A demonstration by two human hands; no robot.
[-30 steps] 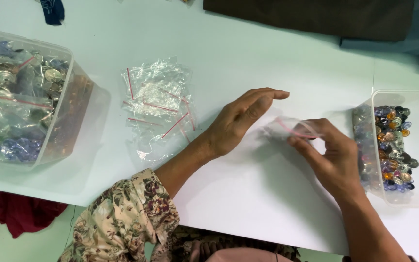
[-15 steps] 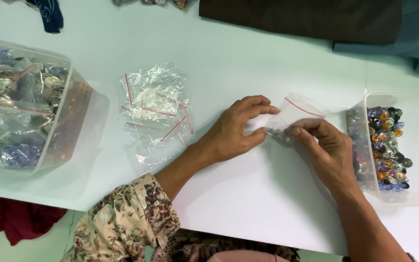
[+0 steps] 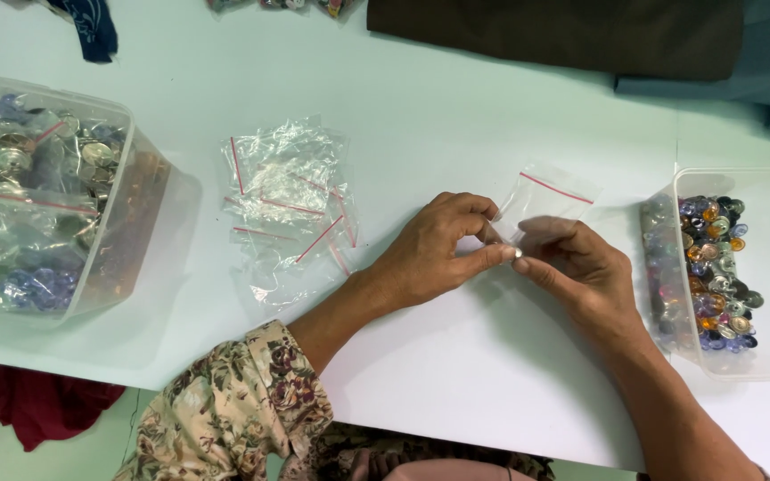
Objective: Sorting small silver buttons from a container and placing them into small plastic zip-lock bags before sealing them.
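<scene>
A small clear zip bag [image 3: 547, 198] with a red strip along its top lies on the white table [image 3: 456, 107]. My left hand [image 3: 434, 249] pinches its near left corner between thumb and fingers. My right hand [image 3: 581, 267] grips the same bag's lower edge from the right, fingertips almost meeting those of the left. What the bag contains is hidden by my fingers.
A pile of empty clear zip bags [image 3: 289, 191] lies left of my hands. At the far left stands a clear tub [image 3: 126, 223] with filled bags of shiny pieces. A clear tub [image 3: 759, 356] of colourful beads sits at the right. Dark cloth [image 3: 563, 31] lies at the back.
My left hand came in from an open reach and closed on the bag. Both hands now pinch it together, and the bag has lifted and straightened away from me.
</scene>
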